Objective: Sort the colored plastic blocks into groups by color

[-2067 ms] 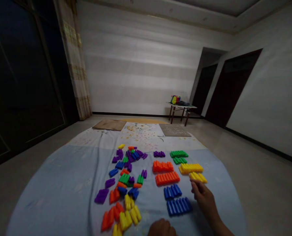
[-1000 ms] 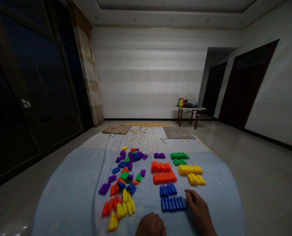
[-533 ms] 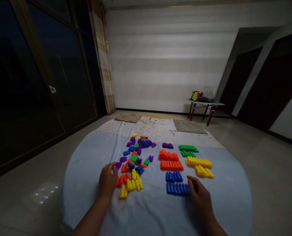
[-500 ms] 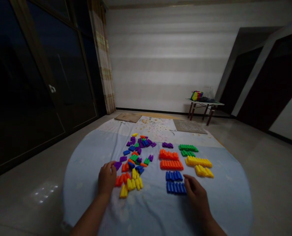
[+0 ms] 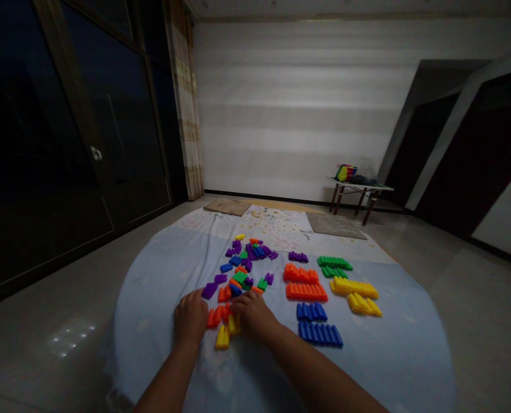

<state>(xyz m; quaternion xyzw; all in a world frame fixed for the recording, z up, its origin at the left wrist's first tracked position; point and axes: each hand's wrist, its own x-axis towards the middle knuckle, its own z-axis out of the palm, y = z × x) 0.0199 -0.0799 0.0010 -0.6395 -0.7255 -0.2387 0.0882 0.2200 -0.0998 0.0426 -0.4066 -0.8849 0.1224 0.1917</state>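
Note:
My left hand [image 5: 190, 315] rests on the cloth at the left edge of a loose heap of plastic toy blocks, beside the orange blocks [image 5: 217, 315] and below a purple block [image 5: 209, 290]. Its fingers are loosely bent, with nothing seen in them. Over the heap's right side reaches my right hand [image 5: 255, 314], fingers stretched out and covering some blocks. Near its fingertips lie a blue block [image 5: 235, 289] and yellow blocks [image 5: 223, 337]. Whether the fingertips touch a block is hidden.
Right of the heap, blocks lie in colour rows: blue [image 5: 319, 334], orange [image 5: 307, 292], purple [image 5: 298, 257], green [image 5: 335, 263] and yellow [image 5: 354, 287]. A patterned cloth [image 5: 388, 344] covers the round table. Two mats [image 5: 335, 225] lie at its far side. A small table [image 5: 361, 186] stands by the wall.
My right hand has moved left from the blue rows to the heap, now covering several blue and yellow blocks. My left hand has come slightly down, away from the purple block. The view has shifted slightly.

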